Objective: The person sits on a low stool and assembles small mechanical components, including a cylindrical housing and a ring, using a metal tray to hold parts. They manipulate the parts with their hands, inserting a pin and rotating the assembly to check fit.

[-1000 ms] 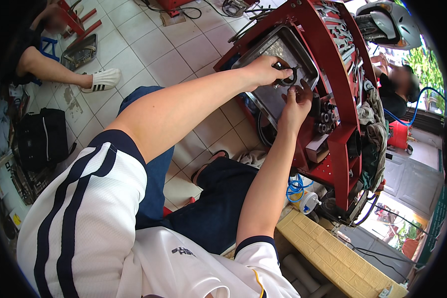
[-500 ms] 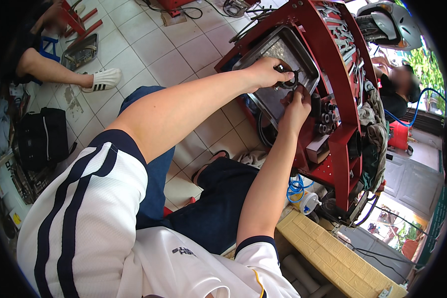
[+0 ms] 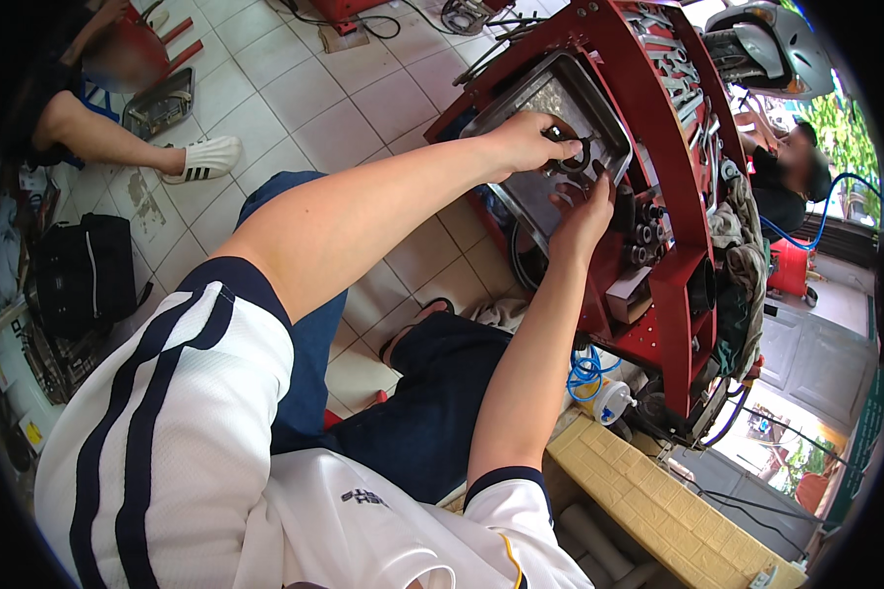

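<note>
Left hand: Here we are over the tray, and the left hand [image 3: 525, 143] has the action, its thumb and fingers pinching a dark ring-shaped part.
Dark ring-shaped part: We find it [image 3: 586, 153] held up over the tray, toward the right-hand corner, with its open loop facing the other hand.
Right hand: In from below comes the right forearm, and we have the right hand [image 3: 585, 214] at the tray's lower right edge, fingers parted and slightly curled, just beside the part; whether a tip touches it, we cannot tell.
Metal tray: We see the tray [image 3: 532, 201] at a slant on the left side of the red tool cart [image 3: 692, 304], raised rim all round, something pale and shiny toward its top corner.
Cart's upper edge: Wrenches [image 3: 670, 64] crowd this stretch, a whole row of them.
Cart's middle: Dark round sockets [image 3: 642, 234] stand near the right hand, and just below them we spot a small box [image 3: 629, 293].
Cart's right edge: Crumpled cloth [image 3: 748, 250] hangs here, and beyond it we catch a person in black [image 3: 791, 172].
Tiled floor: Over on the left, we have a white shoe [image 3: 209, 159] and a black bag [image 3: 83, 275].
</note>
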`<act>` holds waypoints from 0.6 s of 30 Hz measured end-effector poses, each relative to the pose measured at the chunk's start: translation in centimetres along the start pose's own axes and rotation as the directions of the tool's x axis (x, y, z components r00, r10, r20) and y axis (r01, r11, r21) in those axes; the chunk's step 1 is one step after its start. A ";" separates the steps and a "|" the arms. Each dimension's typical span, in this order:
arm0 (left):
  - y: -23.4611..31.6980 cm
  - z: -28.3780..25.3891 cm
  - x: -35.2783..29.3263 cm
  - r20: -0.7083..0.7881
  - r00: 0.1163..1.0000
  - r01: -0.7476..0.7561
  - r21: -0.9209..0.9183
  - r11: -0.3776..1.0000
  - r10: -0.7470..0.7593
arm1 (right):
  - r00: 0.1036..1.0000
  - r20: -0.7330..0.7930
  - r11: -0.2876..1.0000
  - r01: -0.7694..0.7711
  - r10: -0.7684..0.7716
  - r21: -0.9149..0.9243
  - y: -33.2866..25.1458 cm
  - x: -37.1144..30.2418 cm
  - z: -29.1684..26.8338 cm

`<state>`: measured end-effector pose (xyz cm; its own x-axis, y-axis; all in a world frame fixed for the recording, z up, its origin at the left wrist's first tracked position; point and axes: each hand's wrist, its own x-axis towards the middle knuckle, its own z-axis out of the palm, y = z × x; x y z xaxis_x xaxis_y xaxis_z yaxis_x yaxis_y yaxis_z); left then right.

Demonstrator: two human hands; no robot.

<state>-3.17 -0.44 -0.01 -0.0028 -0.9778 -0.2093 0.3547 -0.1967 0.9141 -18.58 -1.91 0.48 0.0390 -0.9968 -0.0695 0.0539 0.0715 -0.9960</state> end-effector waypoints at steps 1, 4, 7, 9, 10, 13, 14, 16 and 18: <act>-0.1 0.1 0.1 0.003 1.000 -0.001 -0.006 1.000 0.001 | 1.000 -0.009 1.000 -0.002 0.002 -0.016 0.2 0.1 -0.2; -0.2 0.2 0.2 0.010 1.000 -0.002 -0.020 1.000 0.002 | 0.998 -0.020 0.978 0.052 -0.057 -0.204 0.7 0.5 -0.4; 0.0 0.0 0.2 0.009 1.000 0.000 -0.033 0.999 0.000 | 0.981 0.041 0.958 0.195 -0.191 -0.211 0.9 0.5 -0.2; 0.1 0.0 0.1 0.007 1.000 0.002 -0.049 0.999 -0.001 | 0.958 0.031 0.921 0.284 -0.286 -0.266 1.0 0.4 0.1; 0.1 0.0 0.1 0.004 1.000 0.003 -0.060 0.998 -0.002 | 0.943 0.028 0.899 0.326 -0.333 -0.294 1.0 0.3 0.3; 0.2 -0.3 0.2 0.000 1.000 0.003 -0.086 0.996 -0.003 | 0.894 0.070 0.803 0.430 -0.443 -0.413 1.0 0.1 0.4; 0.2 -0.4 0.2 0.005 1.000 0.003 -0.090 0.996 -0.003 | 0.888 0.079 0.793 0.442 -0.453 -0.419 0.9 0.0 0.3; 0.3 -0.5 0.1 0.014 1.000 0.009 -0.111 0.994 -0.007 | 0.875 0.096 0.773 0.465 -0.474 -0.431 0.7 0.0 0.2; 0.4 -0.5 0.0 0.025 1.000 0.018 -0.147 0.989 -0.015 | 0.853 0.106 0.749 0.502 -0.511 -0.433 0.7 0.2 0.1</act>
<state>-2.55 -0.50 0.15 -0.0318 -0.9764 -0.2138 0.4883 -0.2018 0.8490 -18.38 -2.05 -0.21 0.1119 -0.8832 0.4554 -0.3719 -0.4622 -0.8050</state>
